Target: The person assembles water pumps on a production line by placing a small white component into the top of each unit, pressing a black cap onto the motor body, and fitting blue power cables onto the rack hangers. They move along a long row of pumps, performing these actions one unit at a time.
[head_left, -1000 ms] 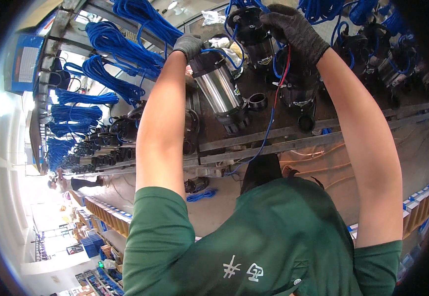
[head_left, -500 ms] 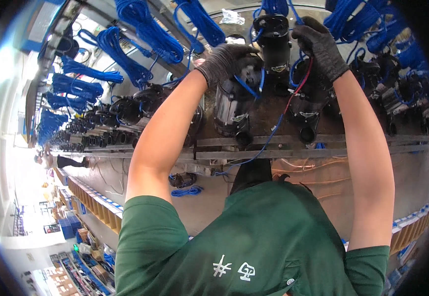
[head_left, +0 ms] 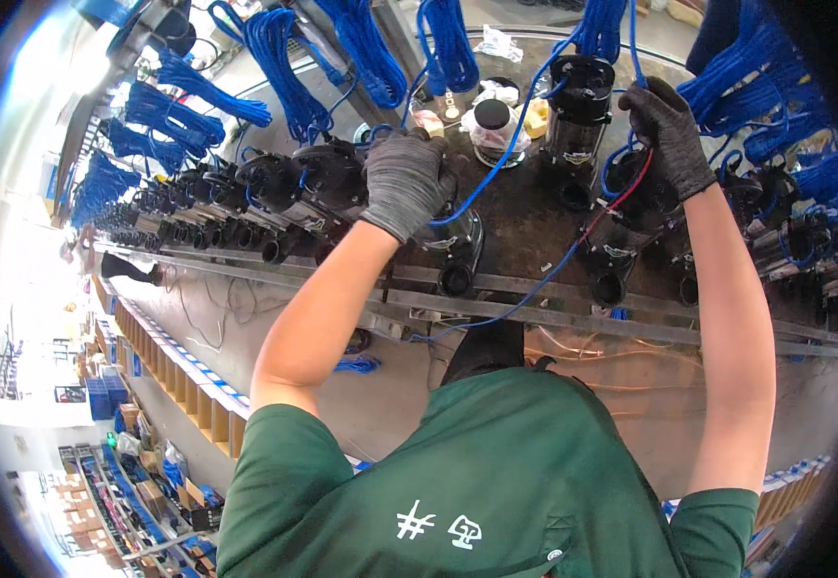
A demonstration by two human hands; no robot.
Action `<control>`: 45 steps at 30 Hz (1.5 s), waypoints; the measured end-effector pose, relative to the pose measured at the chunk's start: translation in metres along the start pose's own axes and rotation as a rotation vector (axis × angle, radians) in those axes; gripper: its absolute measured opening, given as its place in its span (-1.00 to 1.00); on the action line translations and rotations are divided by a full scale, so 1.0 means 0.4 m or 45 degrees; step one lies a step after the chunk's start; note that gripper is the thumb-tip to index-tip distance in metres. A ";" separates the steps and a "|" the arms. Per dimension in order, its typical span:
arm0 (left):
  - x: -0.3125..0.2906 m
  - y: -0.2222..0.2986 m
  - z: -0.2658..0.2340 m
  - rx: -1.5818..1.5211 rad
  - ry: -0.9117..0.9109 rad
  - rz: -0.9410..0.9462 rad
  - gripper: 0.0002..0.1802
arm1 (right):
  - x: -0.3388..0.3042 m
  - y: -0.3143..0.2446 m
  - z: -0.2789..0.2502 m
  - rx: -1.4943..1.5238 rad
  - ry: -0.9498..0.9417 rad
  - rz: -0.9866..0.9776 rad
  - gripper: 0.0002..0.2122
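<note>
My left hand (head_left: 407, 183), in a grey knit glove, is closed over the top of a black and steel pump (head_left: 456, 252). Its fingertips and the pump's upper end are hidden. From beside this hand a blue cable (head_left: 508, 159) arcs up to the right. My right hand (head_left: 667, 135), also gloved, is pinched on another blue cable (head_left: 635, 48) hanging from above. Below its palm runs a red wire (head_left: 631, 183), meeting a thin blue wire (head_left: 559, 265). An open-topped black pump (head_left: 581, 106) stands between my hands; another pump (head_left: 621, 236) sits below my right hand.
A clear jar with a black lid (head_left: 493, 130) stands behind the left pump. Coiled blue cables (head_left: 284, 67) hang along the rack. More pumps (head_left: 246, 188) line the bench to the left. A metal rail (head_left: 554, 313) runs along the bench's near edge.
The view has shifted, moving the scene rightward. My left hand and the pump under it have moved left, uncovering the jar. My right hand stays closed at the hanging blue cable.
</note>
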State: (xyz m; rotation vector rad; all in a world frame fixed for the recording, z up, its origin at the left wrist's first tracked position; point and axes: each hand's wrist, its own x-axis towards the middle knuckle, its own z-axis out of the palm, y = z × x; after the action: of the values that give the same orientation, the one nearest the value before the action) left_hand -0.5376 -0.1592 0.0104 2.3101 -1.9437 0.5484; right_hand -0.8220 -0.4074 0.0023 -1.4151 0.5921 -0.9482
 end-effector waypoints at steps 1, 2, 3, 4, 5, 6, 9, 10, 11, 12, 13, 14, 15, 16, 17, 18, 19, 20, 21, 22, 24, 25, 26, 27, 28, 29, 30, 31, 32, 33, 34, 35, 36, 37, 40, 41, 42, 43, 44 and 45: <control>-0.012 0.003 0.008 0.050 0.097 -0.029 -0.61 | -0.004 -0.006 0.008 0.081 0.006 0.011 -0.83; -0.022 0.008 0.020 0.078 0.290 0.006 -0.65 | -0.002 -0.015 -0.005 -0.097 -0.091 0.001 -0.83; -0.021 0.010 0.034 0.022 0.283 -0.014 -0.67 | -0.006 -0.014 0.000 -0.024 -0.074 -0.008 -0.82; -0.011 0.012 0.048 -0.034 0.277 -0.030 -0.69 | -0.017 -0.015 0.007 0.049 -0.053 -0.018 -0.81; 0.001 0.018 0.047 -0.090 0.272 -0.043 -0.71 | -0.021 -0.014 0.012 0.124 -0.031 -0.028 -0.80; 0.018 0.027 0.045 -0.187 0.209 -0.062 -0.72 | -0.003 0.007 -0.022 0.173 -0.137 -0.034 -0.76; 0.027 0.003 0.077 -0.096 0.384 0.189 -0.73 | -0.008 -0.007 -0.009 0.158 -0.170 -0.049 -0.71; 0.031 -0.014 0.078 -0.128 0.371 0.281 -0.74 | 0.003 -0.013 -0.011 0.152 -0.220 -0.017 -0.71; 0.034 -0.037 0.077 -0.159 0.359 0.373 -0.75 | 0.000 -0.009 -0.009 0.128 -0.164 -0.002 -0.71; 0.036 -0.053 0.077 -0.190 0.345 0.466 -0.76 | -0.009 -0.005 -0.009 0.103 -0.107 0.012 -0.70; 0.041 -0.061 0.075 -0.182 0.343 0.459 -0.77 | -0.019 -0.022 0.009 0.075 -0.046 0.020 -0.70; 0.046 -0.067 0.073 -0.175 0.340 0.453 -0.78 | -0.017 -0.025 0.012 0.059 -0.093 0.032 -0.67; 0.051 -0.073 0.071 -0.168 0.337 0.446 -0.78 | -0.017 -0.023 0.020 0.045 -0.087 0.058 -0.67; 0.059 -0.076 0.071 -0.139 0.275 0.329 -0.76 | -0.017 -0.032 0.032 0.024 -0.087 0.078 -0.66; 0.056 -0.083 0.071 -0.172 0.286 0.310 -0.75 | -0.017 -0.044 0.042 0.004 -0.088 0.098 -0.65; 0.047 -0.092 0.070 -0.205 0.297 0.291 -0.74 | -0.028 -0.054 0.049 -0.104 -0.068 0.064 -0.66; 0.046 -0.090 0.072 -0.245 0.303 0.290 -0.72 | -0.027 -0.056 0.029 -0.107 -0.099 0.091 -0.66; 0.048 -0.091 0.078 -0.245 0.261 0.271 -0.70 | -0.022 -0.049 0.009 -0.103 -0.131 0.119 -0.66; 0.049 -0.087 0.085 -0.288 0.321 0.246 -0.69 | -0.018 -0.040 -0.010 -0.099 -0.163 0.147 -0.66; 0.043 -0.079 0.083 -0.330 0.378 0.216 -0.67 | -0.017 -0.038 -0.004 -0.077 -0.124 0.142 -0.67; 0.037 -0.054 0.080 -0.295 0.401 0.095 -0.60 | -0.017 -0.032 0.006 0.041 -0.110 0.135 -0.67; 0.045 -0.046 0.084 -0.281 0.424 0.060 -0.59 | -0.015 -0.032 0.008 0.101 -0.106 0.128 -0.67; 0.056 -0.037 0.090 -0.268 0.448 0.025 -0.57 | -0.011 -0.036 0.006 0.073 -0.130 0.134 -0.68; 0.065 -0.029 0.095 -0.256 0.473 -0.011 -0.56 | -0.011 -0.035 0.007 0.084 -0.125 0.114 -0.68; 0.071 -0.019 0.083 -0.258 0.352 -0.103 -0.57 | -0.011 -0.031 0.012 0.096 -0.119 0.094 -0.69; 0.069 -0.020 0.094 -0.324 0.485 -0.082 -0.59 | -0.010 -0.027 0.017 0.109 -0.115 0.074 -0.69; 0.060 -0.031 0.117 -0.390 0.619 -0.063 -0.60 | -0.011 -0.024 0.022 0.206 -0.076 0.068 -0.71; 0.055 -0.040 0.130 -0.456 0.749 -0.040 -0.61 | -0.012 -0.010 0.018 0.199 -0.071 0.055 -0.71; 0.033 -0.005 0.097 -0.499 0.866 0.025 -0.59 | -0.022 -0.001 -0.010 0.184 -0.041 0.037 -0.70; -0.008 0.001 0.104 -0.514 0.866 0.046 -0.53 | -0.020 -0.005 -0.012 0.183 -0.041 0.010 -0.70; -0.050 0.002 0.119 -0.574 0.873 0.144 -0.51 | -0.027 -0.016 -0.003 0.143 -0.058 0.003 -0.70; -0.106 0.022 0.138 -0.562 0.904 0.159 -0.52 | -0.028 -0.019 -0.006 0.160 -0.032 -0.015 -0.70; -0.167 0.034 0.176 -0.591 0.909 0.113 -0.60 | -0.029 -0.012 -0.001 0.183 -0.012 -0.025 -0.71; -0.231 0.052 0.225 -0.588 0.782 0.010 -0.61 | -0.031 -0.005 -0.001 0.203 0.016 -0.035 -0.71; -0.361 0.086 0.408 -0.577 0.359 -0.075 -0.65 | -0.012 -0.003 0.009 0.148 -0.034 0.019 -0.72; -0.379 0.102 0.429 -0.511 0.168 -0.093 -0.66 | -0.007 -0.009 0.009 0.117 -0.051 0.047 -0.72; -0.391 0.101 0.459 -0.565 0.125 -0.124 -0.65 | -0.009 -0.003 0.014 0.126 -0.028 0.040 -0.74; -0.402 0.093 0.503 -0.618 0.089 -0.165 -0.65 | -0.004 -0.003 0.020 0.129 -0.058 0.037 -0.74; -0.390 0.098 0.512 -0.681 0.054 -0.200 -0.65 | -0.005 -0.007 0.016 0.121 -0.080 0.033 -0.75; -0.381 0.101 0.518 -0.650 0.063 -0.178 -0.64 | -0.007 -0.012 0.013 0.115 -0.103 0.029 -0.75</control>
State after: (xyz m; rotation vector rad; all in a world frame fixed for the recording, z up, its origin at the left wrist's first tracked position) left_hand -0.5511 -0.0824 -0.2380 2.0554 -1.6391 0.0772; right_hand -0.8200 -0.4018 0.0070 -1.3564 0.4981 -0.8845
